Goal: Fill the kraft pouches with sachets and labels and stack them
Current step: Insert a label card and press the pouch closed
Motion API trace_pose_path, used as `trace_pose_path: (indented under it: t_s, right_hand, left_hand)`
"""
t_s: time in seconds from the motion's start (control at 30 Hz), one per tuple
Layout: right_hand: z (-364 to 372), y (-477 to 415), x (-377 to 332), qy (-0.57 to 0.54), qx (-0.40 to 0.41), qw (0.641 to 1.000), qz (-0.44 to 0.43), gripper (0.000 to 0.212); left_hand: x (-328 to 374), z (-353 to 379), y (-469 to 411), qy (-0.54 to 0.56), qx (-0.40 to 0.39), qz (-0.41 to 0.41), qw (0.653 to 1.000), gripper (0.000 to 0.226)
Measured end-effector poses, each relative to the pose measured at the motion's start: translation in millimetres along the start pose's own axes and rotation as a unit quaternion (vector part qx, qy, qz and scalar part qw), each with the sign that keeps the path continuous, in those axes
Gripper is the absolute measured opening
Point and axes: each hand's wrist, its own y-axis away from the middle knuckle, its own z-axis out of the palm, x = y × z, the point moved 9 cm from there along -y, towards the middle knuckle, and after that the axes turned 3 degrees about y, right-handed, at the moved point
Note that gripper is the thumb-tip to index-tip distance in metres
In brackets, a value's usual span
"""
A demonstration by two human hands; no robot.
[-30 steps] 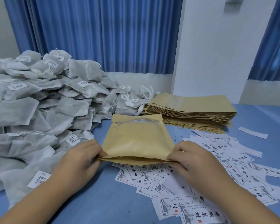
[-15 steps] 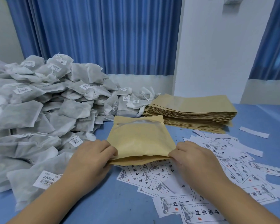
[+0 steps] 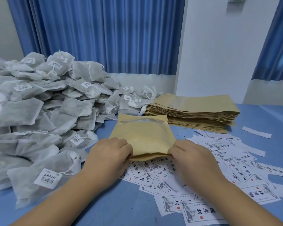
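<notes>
— Where is the kraft pouch [image 3: 142,139] at this moment?

— In the middle of the blue table [image 3: 121,206], directly in front of the person. It looks swollen, and at its far end, at 12 o'clock, something pale shows. I cannot tell if this is a window or the open mouth.

— And the hands?

— Both are on its near edge. The left hand [image 3: 108,155] pinches the corner at 7 o'clock with curled fingers. The right hand [image 3: 194,157] pinches the corner at 5 o'clock in the same way. The edge between them is a little bent.

— What is under the pouch?

— Its near edge is over some of the labels [image 3: 227,163]. They are white papers with black print and a small red mark, spread loosely from 3 o'clock to 6 o'clock of the pouch. If the edge touches them, I cannot say.

— And the other pouches?

— The stack of flat pouches [image 3: 194,111] is at 1 o'clock, near but apart from the held one.

— The sachets [image 3: 39,119]?

— A big heap of grey-white bags, many with a barcode sticker, from 8 o'clock to 11 o'clock. The far part of the heap touches the stack.

— Anything more?

— One plain paper strip [image 3: 256,132] at 3 o'clock, beyond the labels. Behind the table, at 12 o'clock, a blue curtain [image 3: 104,38], and to its right a white wall [image 3: 219,46].
</notes>
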Motion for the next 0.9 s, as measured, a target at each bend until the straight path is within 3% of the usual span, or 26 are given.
trace_pose_path:
  t_s: [0.63,0.9]
  right_hand:
    - [1.1,-2.5,-2.3,-0.028,0.004,1.0,0.003,0.018]
    - [-3.0,-6.1,-13.2,-0.021,0.027,0.999,-0.012,0.02]
  left_hand:
    - [34.6,9.9,-27.2,0.003,0.003,0.022,1.0,0.033]
    - [43.6,11.6,-26.2,0.014,0.009,0.009,1.0,0.02]
